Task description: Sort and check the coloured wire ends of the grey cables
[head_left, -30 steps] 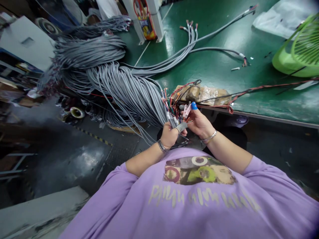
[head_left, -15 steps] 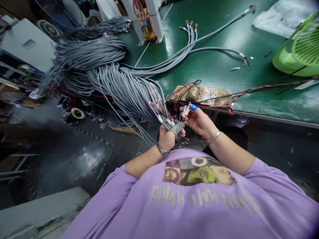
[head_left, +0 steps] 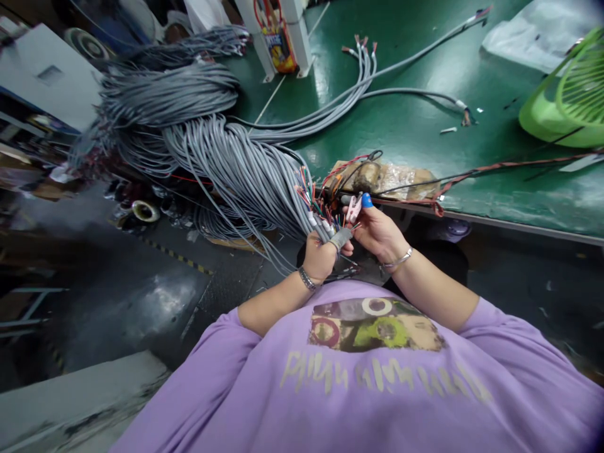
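Note:
My left hand (head_left: 319, 257), with a grey wrap on its thumb, is closed around the ends of several grey cables (head_left: 325, 228). Thin coloured wires (head_left: 309, 192) fan out of the cable ends above it. Close by on the right, my right hand (head_left: 375, 229) pinches a small pale pink clip-like tool (head_left: 353, 209). A blue cover (head_left: 367, 200) sits on one of its digits. The tool is at the tips of some orange and red wires beside my left thumb. Its jaws are too small to make out.
A thick bundle of grey cables (head_left: 236, 160) hangs over the edge of the green table (head_left: 472, 151). A taped block (head_left: 406, 179) with wires lies at the front edge. To the right stands a light green basket (head_left: 547, 113). Loose cables (head_left: 330, 116) stretch across the tabletop.
The coloured wire ends above my left hand have shifted slightly right and spread more. The pink tool has tilted a little in my right hand. Both hands keep their hold.

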Tool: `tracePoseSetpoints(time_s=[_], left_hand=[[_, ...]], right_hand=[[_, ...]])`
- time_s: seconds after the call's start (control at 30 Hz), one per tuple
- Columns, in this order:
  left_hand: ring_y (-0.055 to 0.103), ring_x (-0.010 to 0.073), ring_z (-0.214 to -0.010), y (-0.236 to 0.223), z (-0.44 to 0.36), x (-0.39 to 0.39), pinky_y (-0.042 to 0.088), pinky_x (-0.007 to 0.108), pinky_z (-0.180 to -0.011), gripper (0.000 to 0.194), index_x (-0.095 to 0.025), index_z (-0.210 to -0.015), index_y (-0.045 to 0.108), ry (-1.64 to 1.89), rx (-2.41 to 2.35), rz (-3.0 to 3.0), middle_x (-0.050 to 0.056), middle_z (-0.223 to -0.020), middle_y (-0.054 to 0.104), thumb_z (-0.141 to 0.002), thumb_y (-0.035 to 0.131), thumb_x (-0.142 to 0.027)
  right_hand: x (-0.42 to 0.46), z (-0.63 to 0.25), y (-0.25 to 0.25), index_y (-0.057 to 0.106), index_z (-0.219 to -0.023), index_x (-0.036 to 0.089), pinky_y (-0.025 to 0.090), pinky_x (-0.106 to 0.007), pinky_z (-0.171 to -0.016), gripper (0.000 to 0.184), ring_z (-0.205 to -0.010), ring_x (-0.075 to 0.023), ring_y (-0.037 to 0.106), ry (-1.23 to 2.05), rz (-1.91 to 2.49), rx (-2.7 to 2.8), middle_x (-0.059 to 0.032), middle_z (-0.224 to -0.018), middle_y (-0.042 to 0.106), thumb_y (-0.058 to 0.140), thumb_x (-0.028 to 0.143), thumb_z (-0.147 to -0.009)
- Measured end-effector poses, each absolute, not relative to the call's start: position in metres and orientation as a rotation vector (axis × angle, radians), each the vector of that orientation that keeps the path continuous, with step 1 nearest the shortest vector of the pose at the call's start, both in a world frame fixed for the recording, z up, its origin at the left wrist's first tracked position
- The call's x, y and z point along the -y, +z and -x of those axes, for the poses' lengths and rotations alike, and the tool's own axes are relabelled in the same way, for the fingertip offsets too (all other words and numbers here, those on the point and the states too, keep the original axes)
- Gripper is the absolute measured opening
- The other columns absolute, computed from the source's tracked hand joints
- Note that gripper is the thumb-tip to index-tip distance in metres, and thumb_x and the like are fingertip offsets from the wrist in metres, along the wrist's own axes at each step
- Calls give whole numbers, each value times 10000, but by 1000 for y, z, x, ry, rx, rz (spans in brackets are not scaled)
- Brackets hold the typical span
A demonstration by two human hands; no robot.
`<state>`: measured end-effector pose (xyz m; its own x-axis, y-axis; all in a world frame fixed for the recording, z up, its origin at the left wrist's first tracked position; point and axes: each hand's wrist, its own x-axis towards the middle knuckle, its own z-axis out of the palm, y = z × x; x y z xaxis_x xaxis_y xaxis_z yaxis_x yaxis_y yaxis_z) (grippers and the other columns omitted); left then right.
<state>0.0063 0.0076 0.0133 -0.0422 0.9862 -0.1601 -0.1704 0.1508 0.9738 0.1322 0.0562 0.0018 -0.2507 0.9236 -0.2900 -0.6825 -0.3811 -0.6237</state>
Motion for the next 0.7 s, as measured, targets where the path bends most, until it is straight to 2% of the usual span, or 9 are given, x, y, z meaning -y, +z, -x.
tracePoseSetpoints(time_s=[0.13,0.33,0.43,0.6,0.7], left_hand=[[579,98,-422,16,-5,-5,520,227,-465,448,-150,-547,650,1181,-1210,-951,14,-508,641,-624,855,-541],[596,106,-448,18,1,1,548,244,-487,449,-156,-580,667,1205,-1198,-945,16,-539,658,-645,831,-568],[585,97,-441,20,1,2,525,225,-458,466,-154,-572,659,1241,-1201,-914,9,-531,645,-615,848,-577],[591,99,-443,21,-4,-2,545,230,-470,470,-154,-580,659,1274,-1188,-875,4,-530,641,-602,860,-578],[599,105,-449,19,-5,-5,554,237,-481,457,-155,-593,658,1274,-1204,-868,8,-538,649,-624,852,-568]], right_hand=[[-53,-133,-1,681,-848,225,464,-278,-581,493,-623,-137,555,1844,756,455,-5,-784,709,744,704,-749],[-52,-142,-4,650,-814,221,463,-263,-534,638,-587,-139,558,1910,804,515,-18,-724,672,618,853,-729],[-55,-144,0,667,-829,212,424,-238,-483,593,-539,-121,526,1942,831,496,-12,-689,655,683,795,-725],[-58,-145,6,674,-834,212,431,-222,-497,335,-535,-102,511,1925,781,489,5,-715,676,743,539,-813],[-57,-145,4,687,-857,208,460,-233,-526,363,-571,-110,540,1943,772,489,-2,-743,682,721,567,-820]])
